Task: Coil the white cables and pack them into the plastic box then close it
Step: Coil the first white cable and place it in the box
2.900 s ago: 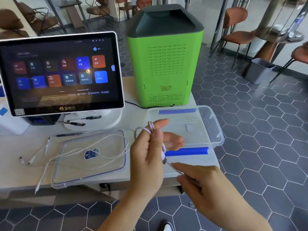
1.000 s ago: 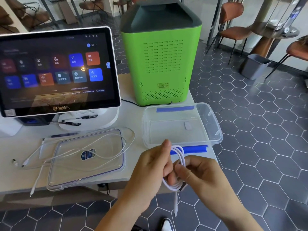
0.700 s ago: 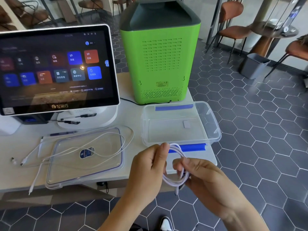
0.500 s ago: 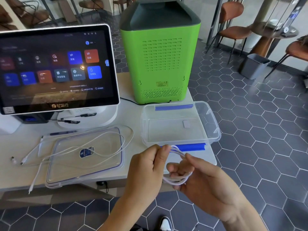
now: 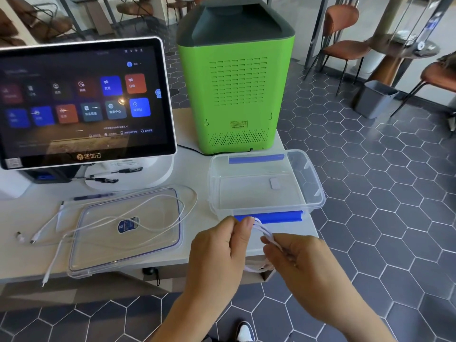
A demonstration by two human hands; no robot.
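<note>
Your left hand (image 5: 219, 253) is pinching the top of a thin white coiled cable (image 5: 264, 234) between thumb and forefinger, while your right hand (image 5: 299, 262) is curling its fingers round the strands; your right palm is hiding most of the coil. Just beyond is sitting the open clear plastic box (image 5: 265, 183) with blue clips. Left of it, a second loose white cable (image 5: 138, 213) is sprawling over the flat transparent lid (image 5: 125, 230) on the smooth pale table (image 5: 22, 218), its plugs too small to identify.

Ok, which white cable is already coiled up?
The white cable held between both hands, the left hand and right hand; the other white cable sprawls loose across the clear lid.
</note>
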